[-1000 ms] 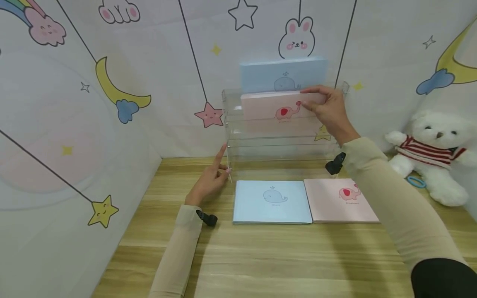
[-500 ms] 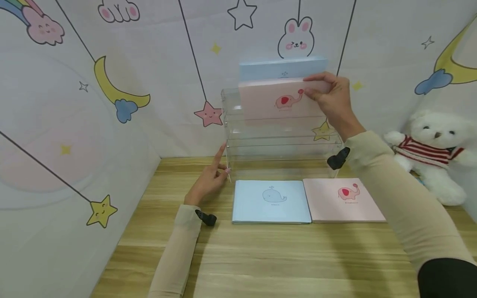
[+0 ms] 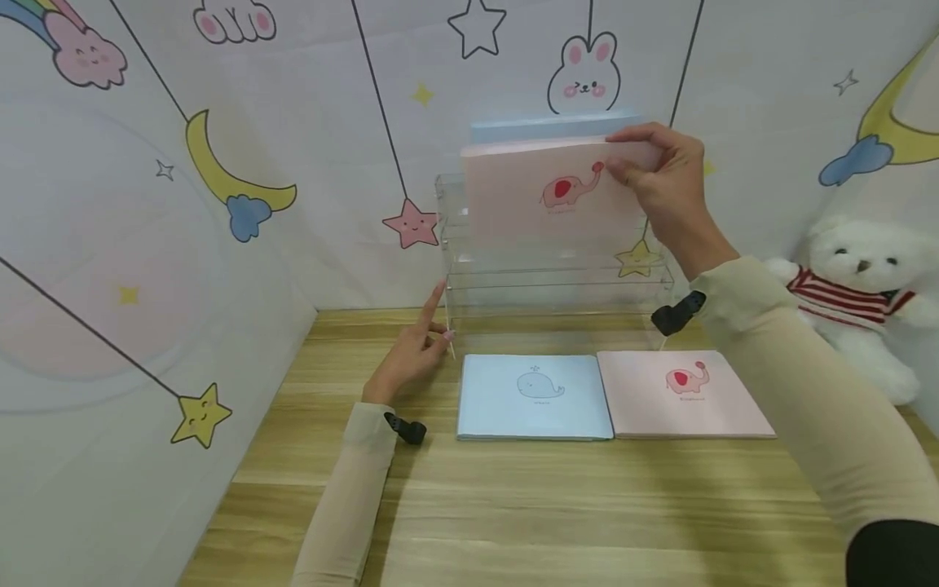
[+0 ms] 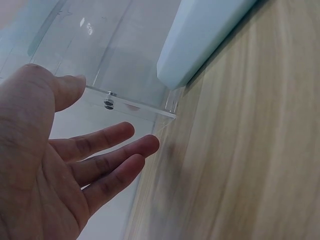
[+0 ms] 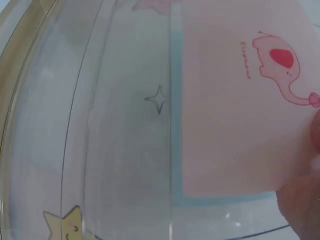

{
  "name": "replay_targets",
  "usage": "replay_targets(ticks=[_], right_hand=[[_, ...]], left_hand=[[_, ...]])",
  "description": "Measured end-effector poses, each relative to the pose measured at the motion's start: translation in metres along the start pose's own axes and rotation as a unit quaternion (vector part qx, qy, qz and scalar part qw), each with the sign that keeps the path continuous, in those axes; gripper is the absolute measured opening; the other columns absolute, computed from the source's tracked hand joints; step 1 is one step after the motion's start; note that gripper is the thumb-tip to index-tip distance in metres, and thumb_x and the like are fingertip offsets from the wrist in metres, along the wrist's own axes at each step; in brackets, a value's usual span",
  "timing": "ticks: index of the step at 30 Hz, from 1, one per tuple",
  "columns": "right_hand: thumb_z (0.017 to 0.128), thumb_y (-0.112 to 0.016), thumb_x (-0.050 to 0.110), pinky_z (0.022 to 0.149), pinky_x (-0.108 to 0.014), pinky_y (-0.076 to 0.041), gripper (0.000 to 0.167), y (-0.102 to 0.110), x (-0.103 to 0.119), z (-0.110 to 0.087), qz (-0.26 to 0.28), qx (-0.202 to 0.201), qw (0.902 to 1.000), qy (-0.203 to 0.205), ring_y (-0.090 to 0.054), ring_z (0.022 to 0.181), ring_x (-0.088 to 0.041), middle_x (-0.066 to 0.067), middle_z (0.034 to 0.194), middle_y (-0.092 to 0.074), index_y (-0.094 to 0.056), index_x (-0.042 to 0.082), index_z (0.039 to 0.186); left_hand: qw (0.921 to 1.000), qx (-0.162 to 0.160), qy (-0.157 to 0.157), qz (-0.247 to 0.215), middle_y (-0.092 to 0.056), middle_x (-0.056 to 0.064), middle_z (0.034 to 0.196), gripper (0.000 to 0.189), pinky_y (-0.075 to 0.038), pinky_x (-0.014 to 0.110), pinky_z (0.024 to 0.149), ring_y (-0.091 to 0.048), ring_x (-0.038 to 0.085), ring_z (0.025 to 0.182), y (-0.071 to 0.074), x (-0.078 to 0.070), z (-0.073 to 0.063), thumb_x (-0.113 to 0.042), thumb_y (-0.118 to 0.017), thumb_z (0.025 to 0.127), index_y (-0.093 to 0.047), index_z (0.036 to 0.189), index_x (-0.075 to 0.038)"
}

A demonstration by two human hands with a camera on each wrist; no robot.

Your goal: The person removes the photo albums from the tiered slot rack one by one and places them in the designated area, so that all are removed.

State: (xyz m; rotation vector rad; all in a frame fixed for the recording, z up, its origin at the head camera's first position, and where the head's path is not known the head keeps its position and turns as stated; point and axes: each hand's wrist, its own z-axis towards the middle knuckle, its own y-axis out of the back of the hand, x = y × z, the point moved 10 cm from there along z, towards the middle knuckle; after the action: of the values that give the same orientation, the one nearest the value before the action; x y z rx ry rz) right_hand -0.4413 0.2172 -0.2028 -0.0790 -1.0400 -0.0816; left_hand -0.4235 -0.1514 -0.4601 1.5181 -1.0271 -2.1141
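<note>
My right hand (image 3: 671, 183) pinches the top right corner of a pink notebook (image 3: 506, 191) with an elephant drawing, held upright in front of a clear acrylic tiered rack (image 3: 557, 302). Behind it a light blue notebook (image 3: 543, 129) stands in the rack, mostly covered. In the right wrist view, the pink notebook (image 5: 225, 125) overlaps the blue one, with the fingers at the right edge. My left hand (image 3: 411, 355) is at the rack's left side, fingers extended. In the left wrist view its thumb lies along the clear side panel (image 4: 135, 105) and the other fingers are spread beside it.
On the wooden table (image 3: 513, 505), a blue whale notebook (image 3: 499, 408) and a pink elephant notebook (image 3: 653, 416) lie side by side before the rack. A white teddy bear (image 3: 866, 244) sits at the right. A printed backdrop (image 3: 308, 106) rises close behind the rack.
My right hand has lifted the pink notebook upward and slightly toward me, so it covers more of the blue notebook behind. The left hand has stayed at the rack's side.
</note>
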Motion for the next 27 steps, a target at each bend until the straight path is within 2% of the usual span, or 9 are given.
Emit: replay_targets(ticks=[10, 16, 22, 27], right_hand=[[0.092, -0.083, 0.006, 0.095, -0.028, -0.062, 0.026, -0.004, 0.011, -0.021, 0.008, 0.001, 0.9999, -0.014, -0.070, 0.113, -0.023, 0.000, 0.122, -0.074, -0.082, 0.009, 0.119], [0.091, -0.084, 0.006, 0.086, -0.025, -0.062, 0.028, 0.010, 0.008, -0.044, 0.033, -0.025, 0.9985, -0.036, -0.071, 0.108, -0.023, -0.001, 0.119, -0.073, -0.081, 0.007, 0.119], [0.091, -0.084, 0.003, 0.083, -0.026, -0.063, 0.027, 0.022, -0.001, -0.069, 0.068, -0.051, 0.9946, -0.059, -0.069, 0.111, -0.024, -0.003, 0.122, -0.068, -0.081, 0.006, 0.117], [0.092, -0.080, -0.001, 0.084, -0.026, -0.064, 0.025, 0.031, -0.007, -0.091, 0.098, -0.070, 0.9912, -0.055, -0.068, 0.112, -0.025, -0.004, 0.123, -0.066, -0.081, 0.003, 0.117]], left_hand=[[1.0000, -0.003, 0.001, -0.005, -0.069, 0.026, 0.138, 0.087, -0.057, 0.061, 0.102, -0.075, 0.038, 0.109, 0.001, 0.001, -0.001, -0.034, -0.056, 0.112, 0.006, 0.167, -0.059], [1.0000, 0.001, 0.005, -0.001, -0.068, 0.026, 0.139, 0.085, -0.057, 0.062, 0.103, -0.075, 0.038, 0.110, 0.001, -0.001, -0.001, -0.036, -0.055, 0.113, 0.007, 0.167, -0.059], [1.0000, 0.001, 0.003, 0.002, -0.069, 0.025, 0.138, 0.087, -0.057, 0.061, 0.103, -0.074, 0.037, 0.111, 0.000, -0.001, -0.001, -0.034, -0.056, 0.112, 0.007, 0.167, -0.058], [1.0000, 0.001, 0.002, 0.003, -0.069, 0.024, 0.138, 0.087, -0.057, 0.061, 0.103, -0.073, 0.038, 0.112, 0.000, -0.001, -0.001, -0.035, -0.057, 0.112, 0.007, 0.167, -0.059]])
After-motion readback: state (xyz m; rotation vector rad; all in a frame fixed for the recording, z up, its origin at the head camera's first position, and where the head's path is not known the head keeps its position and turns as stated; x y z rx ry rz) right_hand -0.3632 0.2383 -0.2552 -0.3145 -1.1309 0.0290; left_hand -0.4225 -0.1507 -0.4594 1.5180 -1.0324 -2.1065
